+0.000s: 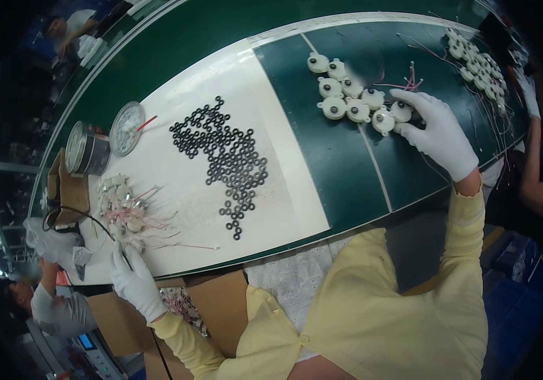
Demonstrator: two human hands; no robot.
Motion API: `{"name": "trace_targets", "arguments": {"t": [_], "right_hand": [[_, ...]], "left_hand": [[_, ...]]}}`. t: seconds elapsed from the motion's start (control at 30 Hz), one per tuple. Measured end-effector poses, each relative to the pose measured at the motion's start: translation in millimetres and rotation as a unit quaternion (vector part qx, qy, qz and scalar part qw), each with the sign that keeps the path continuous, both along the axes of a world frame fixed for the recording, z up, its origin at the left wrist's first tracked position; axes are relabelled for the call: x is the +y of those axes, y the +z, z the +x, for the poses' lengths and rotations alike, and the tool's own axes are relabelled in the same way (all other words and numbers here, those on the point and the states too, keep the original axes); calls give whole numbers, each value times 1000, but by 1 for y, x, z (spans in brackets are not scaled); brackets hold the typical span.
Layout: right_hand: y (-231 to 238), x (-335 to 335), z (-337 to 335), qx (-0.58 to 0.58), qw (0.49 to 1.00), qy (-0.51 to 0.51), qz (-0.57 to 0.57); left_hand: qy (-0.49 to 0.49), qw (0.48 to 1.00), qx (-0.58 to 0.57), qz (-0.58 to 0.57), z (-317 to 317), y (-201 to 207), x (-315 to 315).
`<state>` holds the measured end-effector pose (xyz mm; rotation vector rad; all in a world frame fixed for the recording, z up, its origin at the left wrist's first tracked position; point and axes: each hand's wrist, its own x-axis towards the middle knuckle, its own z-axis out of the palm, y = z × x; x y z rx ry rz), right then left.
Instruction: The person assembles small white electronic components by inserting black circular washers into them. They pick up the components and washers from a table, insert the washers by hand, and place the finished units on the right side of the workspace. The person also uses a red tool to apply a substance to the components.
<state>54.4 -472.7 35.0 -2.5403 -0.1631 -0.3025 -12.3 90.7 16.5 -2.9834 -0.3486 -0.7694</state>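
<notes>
My right hand [437, 132], in a white glove, has thumb and forefinger closed around a small white round motor-like part [402, 111] with a black centre. Several parts of the same kind, such as this white round part [333, 107], lie bunched beside it on the green mat [296, 114]. My left hand [134, 282], gloved too, is at the near left table edge. Its fingers are closed on a thin black cord [103, 225], which arcs over the table; what tip it may carry cannot be made out. Nearby lies a pile of white parts with pink wires [126, 209].
Many black rings [233, 158] are spread over the white sheet [284, 171]. At the left stand a metal can [81, 152], a round dish [126, 130] and a cardboard box [72, 196]. More wired white parts [477, 66] lie far right, near another person's gloved hand [527, 92].
</notes>
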Motion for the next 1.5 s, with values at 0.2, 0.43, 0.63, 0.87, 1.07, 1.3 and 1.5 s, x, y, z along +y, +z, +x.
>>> {"name": "trace_targets", "arguments": {"t": [0.2,0.43,0.63,0.87,1.07,1.3,1.5], "right_hand": [[-6,1,-9,15,998,-16,51],[-6,15,-84,-95,973,-97,187],[-35,120,-71,-94,914,226,324],[-39,129,-57,-40,903,233,358],[-38,129,-55,-37,907,237,345],[-33,131,-54,-18,914,235,329],[-30,130,-50,-18,924,255,285]], "left_hand": [[-29,998,2,-54,-5,3,-5],[-35,994,-83,66,-12,10,-11],[-44,995,-86,-40,5,-1,-12],[-130,975,-55,-170,7,-18,-8],[-64,839,-131,-524,1,-18,-22],[-26,917,-75,-390,-5,-18,-24],[-194,979,-34,-61,-6,-7,-40]]}}
